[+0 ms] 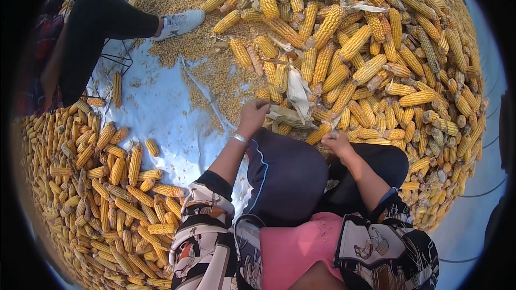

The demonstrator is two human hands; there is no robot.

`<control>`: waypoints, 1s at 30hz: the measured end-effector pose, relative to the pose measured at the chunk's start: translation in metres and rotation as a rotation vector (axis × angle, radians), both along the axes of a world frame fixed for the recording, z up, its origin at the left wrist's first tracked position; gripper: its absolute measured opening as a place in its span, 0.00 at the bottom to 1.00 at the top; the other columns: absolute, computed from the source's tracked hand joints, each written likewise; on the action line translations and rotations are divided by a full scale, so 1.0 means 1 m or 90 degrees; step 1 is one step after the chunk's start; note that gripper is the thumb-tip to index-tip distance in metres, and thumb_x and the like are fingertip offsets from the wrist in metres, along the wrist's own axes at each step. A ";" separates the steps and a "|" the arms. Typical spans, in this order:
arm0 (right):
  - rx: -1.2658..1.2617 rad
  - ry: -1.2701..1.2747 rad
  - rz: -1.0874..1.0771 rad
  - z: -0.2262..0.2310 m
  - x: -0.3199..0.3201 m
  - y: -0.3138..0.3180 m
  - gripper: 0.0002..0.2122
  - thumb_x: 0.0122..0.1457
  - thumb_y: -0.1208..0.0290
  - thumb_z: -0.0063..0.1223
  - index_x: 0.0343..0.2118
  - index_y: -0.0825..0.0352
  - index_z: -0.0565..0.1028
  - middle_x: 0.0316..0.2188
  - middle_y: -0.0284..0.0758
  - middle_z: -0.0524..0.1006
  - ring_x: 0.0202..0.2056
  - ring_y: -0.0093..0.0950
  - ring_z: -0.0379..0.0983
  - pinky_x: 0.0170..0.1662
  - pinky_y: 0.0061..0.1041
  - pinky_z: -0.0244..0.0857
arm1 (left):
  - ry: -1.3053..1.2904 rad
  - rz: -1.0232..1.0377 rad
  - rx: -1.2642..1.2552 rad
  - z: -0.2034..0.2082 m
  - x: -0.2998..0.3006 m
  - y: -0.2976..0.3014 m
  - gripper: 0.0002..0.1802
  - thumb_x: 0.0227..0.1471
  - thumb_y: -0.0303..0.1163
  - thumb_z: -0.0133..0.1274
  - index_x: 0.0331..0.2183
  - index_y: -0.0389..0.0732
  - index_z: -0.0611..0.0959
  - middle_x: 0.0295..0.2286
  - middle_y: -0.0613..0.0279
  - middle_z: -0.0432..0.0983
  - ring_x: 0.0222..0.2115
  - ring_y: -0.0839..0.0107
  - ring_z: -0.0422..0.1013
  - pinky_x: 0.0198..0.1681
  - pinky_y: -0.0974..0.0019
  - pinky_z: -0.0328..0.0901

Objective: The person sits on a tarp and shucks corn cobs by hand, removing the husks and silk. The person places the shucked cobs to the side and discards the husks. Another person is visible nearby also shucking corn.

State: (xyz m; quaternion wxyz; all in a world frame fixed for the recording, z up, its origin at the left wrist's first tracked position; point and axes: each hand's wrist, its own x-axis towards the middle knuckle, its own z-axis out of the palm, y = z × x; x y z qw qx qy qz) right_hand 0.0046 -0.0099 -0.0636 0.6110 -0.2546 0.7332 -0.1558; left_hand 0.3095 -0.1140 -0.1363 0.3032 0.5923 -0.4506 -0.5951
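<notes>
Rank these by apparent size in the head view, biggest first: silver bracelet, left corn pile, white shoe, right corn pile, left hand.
1. Right corn pile
2. Left corn pile
3. White shoe and left hand: too alike to rank
4. Silver bracelet

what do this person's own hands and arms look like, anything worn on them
The left hand is ungloved, with a silvery bracelet below it; the right hand is ungloved too. The printed sleeves mix black, cream and reddish brown, with dark ends.
</notes>
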 end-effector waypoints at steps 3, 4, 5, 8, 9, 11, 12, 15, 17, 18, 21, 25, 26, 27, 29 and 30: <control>-0.127 -0.072 0.230 -0.018 0.003 0.010 0.18 0.53 0.68 0.60 0.46 0.72 0.75 0.33 0.35 0.79 0.31 0.24 0.74 0.36 0.25 0.68 | -0.243 -0.165 -0.109 -0.009 -0.067 -0.078 0.27 0.48 0.37 0.59 0.45 0.28 0.76 0.35 0.43 0.79 0.37 0.55 0.77 0.41 0.59 0.71; -0.100 -0.048 0.237 -0.016 0.004 0.009 0.18 0.53 0.68 0.60 0.46 0.71 0.75 0.34 0.35 0.79 0.32 0.25 0.74 0.37 0.26 0.68 | -0.267 -0.157 -0.099 -0.008 -0.090 -0.088 0.32 0.46 0.39 0.61 0.48 0.29 0.73 0.37 0.41 0.77 0.38 0.53 0.76 0.41 0.58 0.71; -0.070 -0.041 0.249 -0.012 0.006 0.008 0.19 0.53 0.67 0.60 0.46 0.71 0.75 0.34 0.36 0.79 0.33 0.26 0.75 0.38 0.26 0.69 | -0.306 -0.156 -0.074 -0.006 -0.111 -0.095 0.37 0.44 0.41 0.62 0.51 0.29 0.70 0.39 0.40 0.75 0.39 0.51 0.75 0.42 0.56 0.71; -0.043 0.039 0.270 0.007 0.009 0.002 0.19 0.53 0.66 0.59 0.46 0.71 0.75 0.35 0.37 0.79 0.35 0.27 0.76 0.40 0.27 0.69 | -0.426 -0.242 -0.087 -0.001 -0.139 -0.097 0.49 0.40 0.43 0.65 0.58 0.31 0.60 0.44 0.37 0.70 0.40 0.48 0.74 0.41 0.55 0.71; -0.051 0.061 0.264 0.013 0.010 0.001 0.20 0.52 0.66 0.59 0.46 0.70 0.75 0.36 0.38 0.79 0.35 0.27 0.76 0.41 0.28 0.69 | -0.464 -0.301 -0.090 0.001 -0.144 -0.096 0.53 0.40 0.42 0.66 0.60 0.32 0.56 0.46 0.37 0.67 0.40 0.47 0.74 0.41 0.55 0.71; -0.061 0.026 0.249 0.017 0.012 -0.004 0.20 0.52 0.66 0.59 0.47 0.70 0.74 0.38 0.38 0.78 0.38 0.28 0.76 0.43 0.28 0.69 | -0.470 -0.308 -0.102 0.004 -0.144 -0.097 0.53 0.39 0.38 0.65 0.60 0.33 0.54 0.46 0.39 0.65 0.39 0.45 0.72 0.40 0.54 0.71; -0.085 0.002 0.223 0.017 0.013 -0.007 0.20 0.52 0.66 0.59 0.47 0.70 0.74 0.39 0.38 0.78 0.39 0.28 0.75 0.43 0.28 0.69 | -0.468 -0.319 -0.078 0.005 -0.142 -0.097 0.52 0.39 0.36 0.65 0.61 0.34 0.54 0.47 0.40 0.65 0.41 0.46 0.72 0.41 0.54 0.71; -0.102 -0.054 0.142 0.006 0.014 -0.010 0.21 0.52 0.64 0.61 0.47 0.70 0.74 0.39 0.37 0.77 0.43 0.27 0.74 0.45 0.27 0.68 | -0.478 -0.311 -0.064 0.009 -0.132 -0.089 0.53 0.38 0.34 0.64 0.61 0.34 0.53 0.45 0.40 0.66 0.41 0.45 0.71 0.42 0.53 0.70; -0.137 -0.069 0.074 -0.001 0.013 -0.009 0.21 0.52 0.64 0.62 0.46 0.70 0.74 0.39 0.37 0.76 0.43 0.26 0.74 0.45 0.26 0.68 | -0.499 -0.312 -0.108 0.012 -0.126 -0.070 0.54 0.35 0.36 0.65 0.60 0.33 0.55 0.43 0.37 0.69 0.37 0.43 0.73 0.40 0.52 0.70; -0.147 -0.044 0.064 -0.003 0.013 -0.007 0.21 0.52 0.64 0.62 0.46 0.70 0.75 0.38 0.36 0.77 0.42 0.25 0.74 0.44 0.25 0.68 | -0.516 -0.336 -0.130 0.012 -0.123 -0.056 0.53 0.35 0.35 0.65 0.60 0.33 0.56 0.47 0.36 0.65 0.38 0.42 0.73 0.42 0.52 0.70; -0.151 -0.064 0.091 -0.001 0.013 0.000 0.21 0.51 0.64 0.63 0.46 0.70 0.75 0.37 0.35 0.77 0.40 0.24 0.75 0.44 0.24 0.68 | -0.547 -0.424 -0.143 0.006 -0.118 -0.021 0.50 0.37 0.34 0.63 0.59 0.33 0.56 0.51 0.36 0.60 0.40 0.41 0.72 0.43 0.52 0.69; -0.165 -0.079 0.116 0.012 0.012 0.001 0.20 0.50 0.65 0.63 0.44 0.70 0.76 0.36 0.35 0.78 0.38 0.24 0.75 0.44 0.23 0.69 | -0.436 -0.317 -0.190 -0.016 -0.113 -0.025 0.47 0.39 0.31 0.62 0.59 0.36 0.58 0.53 0.37 0.57 0.40 0.41 0.72 0.43 0.50 0.68; -0.193 -0.055 0.127 0.017 0.009 -0.002 0.19 0.50 0.66 0.63 0.44 0.70 0.76 0.36 0.35 0.78 0.38 0.24 0.75 0.43 0.23 0.69 | -0.420 -0.279 -0.233 -0.018 -0.111 -0.029 0.35 0.42 0.27 0.58 0.54 0.35 0.68 0.46 0.40 0.69 0.37 0.44 0.74 0.42 0.52 0.69; -0.196 -0.034 0.137 0.023 0.008 -0.003 0.18 0.50 0.67 0.62 0.43 0.70 0.76 0.36 0.36 0.78 0.38 0.24 0.76 0.43 0.23 0.69 | -0.347 -0.257 -0.141 -0.017 -0.108 -0.034 0.30 0.43 0.26 0.56 0.51 0.34 0.71 0.42 0.42 0.72 0.36 0.47 0.75 0.40 0.53 0.70; -0.272 0.078 0.157 0.037 0.001 -0.011 0.21 0.47 0.70 0.63 0.45 0.71 0.75 0.39 0.41 0.77 0.39 0.29 0.77 0.44 0.26 0.69 | -0.179 -0.237 0.030 -0.002 -0.098 -0.052 0.20 0.47 0.23 0.53 0.45 0.31 0.77 0.34 0.47 0.78 0.32 0.54 0.77 0.37 0.56 0.71; -0.310 0.125 0.132 0.044 0.000 -0.015 0.24 0.46 0.71 0.64 0.49 0.69 0.73 0.44 0.43 0.74 0.43 0.32 0.75 0.47 0.28 0.68 | 0.017 -0.173 0.236 0.011 -0.094 -0.054 0.12 0.51 0.21 0.49 0.39 0.29 0.80 0.27 0.53 0.80 0.28 0.64 0.77 0.33 0.62 0.72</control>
